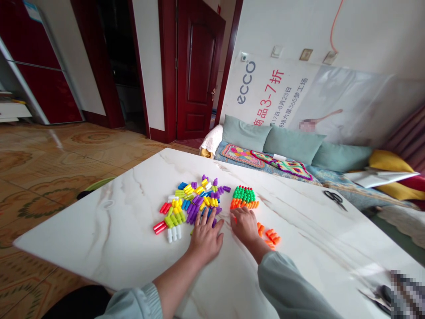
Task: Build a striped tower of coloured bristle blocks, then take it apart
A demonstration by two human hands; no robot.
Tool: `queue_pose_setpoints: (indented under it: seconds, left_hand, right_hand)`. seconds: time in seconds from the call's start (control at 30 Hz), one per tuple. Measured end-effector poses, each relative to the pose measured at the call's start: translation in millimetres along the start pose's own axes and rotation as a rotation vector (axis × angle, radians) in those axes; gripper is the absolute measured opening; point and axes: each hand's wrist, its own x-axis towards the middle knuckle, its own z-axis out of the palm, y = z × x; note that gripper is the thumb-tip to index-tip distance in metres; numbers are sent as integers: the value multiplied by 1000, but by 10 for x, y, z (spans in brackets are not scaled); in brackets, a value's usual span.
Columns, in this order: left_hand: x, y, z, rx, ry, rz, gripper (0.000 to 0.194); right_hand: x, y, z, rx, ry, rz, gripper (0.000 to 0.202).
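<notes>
My left hand (206,237) lies with its fingers spread at the lower right edge of a loose pile of purple, yellow, blue, green, red and white pieces (195,199). Right of the pile, green pieces (244,193) with red tips stand in a compact block, and a row of orange pieces (249,204) lines its near side. My right hand (245,223) is at the near left end of that orange row, fingers bent downward; whatever its fingertips hold is hidden. Loose orange pieces (272,236) are beside my right wrist.
Black scissors (335,199) rest near the far right edge of the white marble table (133,212). Another dark-handled tool (381,297) lies at the lower right. Beyond the table is a sofa with green cushions (294,144); a red door (199,71) stands behind.
</notes>
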Motion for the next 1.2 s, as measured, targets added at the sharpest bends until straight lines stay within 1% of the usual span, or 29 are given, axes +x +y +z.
queue_pose_setpoints:
  seconds: [0.1,0.17,0.23,0.27,0.33,0.37,0.43,0.47,0.53,0.63,0.73,0.8,0.87,0.93,0.97,1.1,1.2]
  left_hand:
    - [-3,-8,11,2,5,7,40]
    - [-3,-11,14,-1,6,5,41]
    - [-2,-10,14,-2,1,2,41]
    - [0,-9,13,-2,-1,1,41]
    - [2,-8,16,-2,-6,-2,41]
    - [3,-9,19,-1,-7,-5,41]
    - [3,-11,30,2,-9,-11,41]
    - [3,-12,36,5,-11,-12,41]
    - [1,-16,46,12,-19,-9,41]
    - [1,-16,48,20,-27,-9,41]
    - [2,-8,30,25,-32,-19,41]
    - [2,1,14,26,-32,-25,41]
    - [2,8,4,27,-29,-26,41]
    - [2,11,3,29,-29,-24,41]
    - [2,12,6,30,-28,-23,41]
    - [1,3,25,36,-23,-23,41]
    - [-1,-6,33,33,-24,-21,40]
  right_hand:
    - [-31,8,-12,11,7,27,28]
    - [-45,68,-50,42,33,46,27]
    - [-46,169,-95,82,55,123,27]
    - [-41,227,-113,105,43,180,26]
    - [-21,336,-133,141,-49,279,24]
    - [-8,379,-133,153,-112,304,24]
    - [21,428,-115,165,-215,305,29]
    - [35,433,-101,168,-239,294,32]
    - [59,413,-76,178,-241,276,36]
    - [76,361,-74,194,-220,262,37]
    - [60,354,-118,205,-183,275,29]
    - [35,388,-146,238,-125,343,22]
    - [9,441,-144,313,-40,454,21]
    - [-10,496,-96,385,29,549,21]
    - [-14,519,-57,400,48,569,21]
    - [18,543,129,371,95,560,19]
    - [66,502,208,368,135,570,19]
